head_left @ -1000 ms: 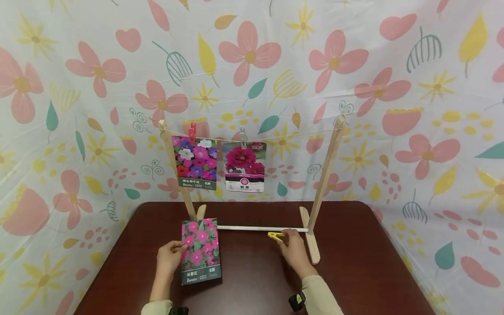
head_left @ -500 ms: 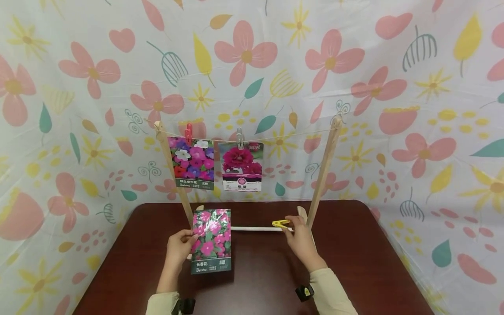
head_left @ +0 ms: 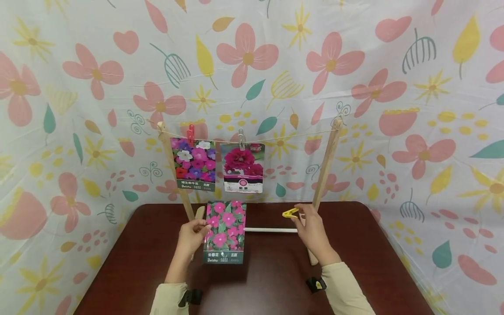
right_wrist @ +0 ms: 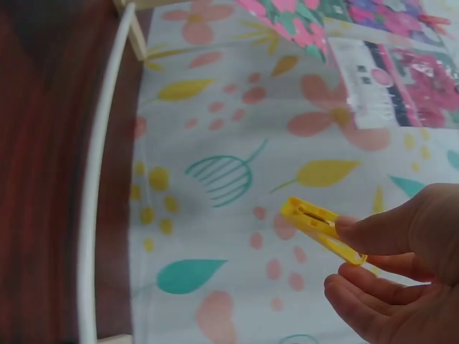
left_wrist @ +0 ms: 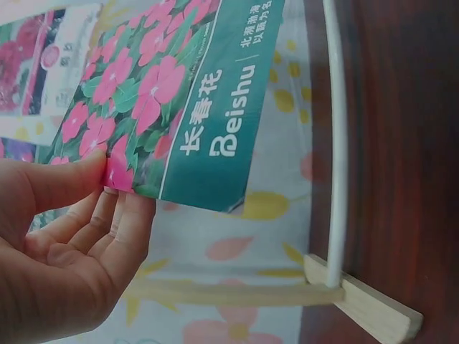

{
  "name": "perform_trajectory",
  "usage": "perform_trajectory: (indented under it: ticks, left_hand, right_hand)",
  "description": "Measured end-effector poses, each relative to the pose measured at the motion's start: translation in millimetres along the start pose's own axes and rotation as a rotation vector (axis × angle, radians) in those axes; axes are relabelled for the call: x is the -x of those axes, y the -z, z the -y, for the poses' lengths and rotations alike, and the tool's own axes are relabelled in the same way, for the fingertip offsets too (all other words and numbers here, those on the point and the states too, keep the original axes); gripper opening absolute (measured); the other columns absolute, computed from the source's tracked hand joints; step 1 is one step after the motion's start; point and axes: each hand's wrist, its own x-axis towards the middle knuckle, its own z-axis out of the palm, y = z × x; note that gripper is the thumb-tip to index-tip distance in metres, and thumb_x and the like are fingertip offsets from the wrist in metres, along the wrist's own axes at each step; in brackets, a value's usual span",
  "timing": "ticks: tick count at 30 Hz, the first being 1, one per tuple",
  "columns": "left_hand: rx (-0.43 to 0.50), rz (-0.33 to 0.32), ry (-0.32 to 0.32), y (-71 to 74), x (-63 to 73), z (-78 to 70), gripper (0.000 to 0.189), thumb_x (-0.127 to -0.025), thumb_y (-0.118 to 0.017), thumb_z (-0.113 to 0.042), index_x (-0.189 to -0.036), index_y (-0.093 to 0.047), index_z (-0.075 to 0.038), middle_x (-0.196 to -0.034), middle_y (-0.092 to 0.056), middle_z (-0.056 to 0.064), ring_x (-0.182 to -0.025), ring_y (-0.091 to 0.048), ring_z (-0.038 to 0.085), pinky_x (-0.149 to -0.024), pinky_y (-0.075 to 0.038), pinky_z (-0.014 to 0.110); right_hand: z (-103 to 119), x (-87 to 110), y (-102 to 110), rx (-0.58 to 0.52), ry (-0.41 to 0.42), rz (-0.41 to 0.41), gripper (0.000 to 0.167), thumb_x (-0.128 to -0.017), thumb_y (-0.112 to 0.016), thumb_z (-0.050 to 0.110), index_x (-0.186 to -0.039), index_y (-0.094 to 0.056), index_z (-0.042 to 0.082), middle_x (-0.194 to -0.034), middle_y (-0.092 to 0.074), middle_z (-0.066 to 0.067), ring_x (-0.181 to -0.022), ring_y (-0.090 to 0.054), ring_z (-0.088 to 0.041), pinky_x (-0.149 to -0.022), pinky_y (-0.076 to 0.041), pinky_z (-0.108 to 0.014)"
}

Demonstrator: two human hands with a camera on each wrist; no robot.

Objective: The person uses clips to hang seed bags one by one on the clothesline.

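My left hand [head_left: 191, 239] pinches the left edge of a seed packet [head_left: 224, 232] printed with pink flowers and a dark green band. The packet is held upright above the table, below the hanging line. In the left wrist view the thumb lies on the front of the packet [left_wrist: 154, 100], with the fingers behind it. My right hand [head_left: 315, 232] pinches a yellow clothespin [head_left: 290, 213] by one end, near the right post. Seen from the right wrist, the clothespin [right_wrist: 323, 229] sits between thumb and fingers and touches nothing else.
A string [head_left: 291, 139] runs between two wooden posts [head_left: 328, 164]. From it hang a mixed-flower packet [head_left: 194, 164] under a red clothespin [head_left: 190, 134] and a magenta-flower packet [head_left: 243, 168] under a clear clothespin [head_left: 242, 139]. A white rod [head_left: 271, 229] joins the stand's feet on the dark table [head_left: 275, 271].
The left hand has carried the pink-flower packet right and up, away from the left post. The right hand has risen and shifted slightly right with the yellow clothespin.
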Motion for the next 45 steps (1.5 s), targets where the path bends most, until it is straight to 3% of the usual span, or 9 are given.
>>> perform_trajectory:
  ticks: [7,13,21,27,35,45]
  left_hand:
    - [0.011,0.043,-0.031,-8.7,-4.9,-20.5,0.012,-0.089,-0.068,-0.008,-0.093,-0.067,0.004,-0.087,-0.070,0.015,-0.072,-0.056,0.016,-0.061,-0.052,0.029]
    - [0.014,0.080,-0.097,-18.0,-10.2,-38.5,0.009,-0.089,-0.067,-0.005,-0.093,-0.068,0.003,-0.086,-0.071,0.015,-0.076,-0.057,0.016,-0.062,-0.051,0.030]
    - [-0.055,0.083,-0.140,-28.9,-15.2,-58.9,0.010,-0.089,-0.069,-0.016,-0.092,-0.071,-0.007,-0.085,-0.072,0.004,-0.073,-0.060,0.015,-0.062,-0.047,0.028]
    - [0.030,0.143,-0.186,-38.2,-18.7,-78.7,0.011,-0.091,-0.067,-0.012,-0.096,-0.069,-0.002,-0.089,-0.072,0.010,-0.074,-0.061,0.019,-0.063,-0.049,0.030]
    - [0.000,0.178,-0.251,-51.5,-24.5,-105.3,0.011,-0.092,-0.066,-0.014,-0.095,-0.067,-0.003,-0.087,-0.071,0.009,-0.073,-0.059,0.016,-0.062,-0.048,0.030]
    - [0.023,0.209,-0.284,-66.0,-31.1,-132.6,0.011,-0.091,-0.067,-0.013,-0.093,-0.066,-0.003,-0.086,-0.072,0.010,-0.073,-0.061,0.018,-0.061,-0.051,0.028]
  right_hand:
    - [11,-10.6,17,0.028,0.069,-0.028,0.037,-0.083,-0.070,-0.006,-0.117,-0.055,-0.006,-0.105,-0.057,-0.020,-0.095,-0.060,-0.035,-0.078,-0.053,-0.045]
    - [17,-22.5,35,0.068,0.142,-0.075,0.038,-0.083,-0.070,-0.006,-0.118,-0.056,-0.005,-0.104,-0.056,-0.020,-0.093,-0.061,-0.036,-0.075,-0.053,-0.045]
    - [31,-44.0,66,0.083,0.268,-0.151,0.041,-0.080,-0.072,-0.008,-0.118,-0.056,-0.007,-0.105,-0.058,-0.022,-0.093,-0.060,-0.038,-0.078,-0.052,-0.046]
    - [43,-57.8,87,0.102,0.346,-0.192,0.041,-0.079,-0.073,-0.009,-0.117,-0.057,-0.007,-0.105,-0.058,-0.023,-0.092,-0.061,-0.038,-0.078,-0.052,-0.046]
    - [55,-74.9,107,0.093,0.415,-0.247,0.038,-0.077,-0.071,-0.014,-0.113,-0.057,-0.010,-0.104,-0.058,-0.025,-0.091,-0.058,-0.039,-0.079,-0.049,-0.046]
    - [72,-93.5,130,0.098,0.499,-0.322,0.037,-0.078,-0.071,-0.013,-0.113,-0.059,-0.012,-0.105,-0.060,-0.026,-0.089,-0.059,-0.038,-0.079,-0.049,-0.043]
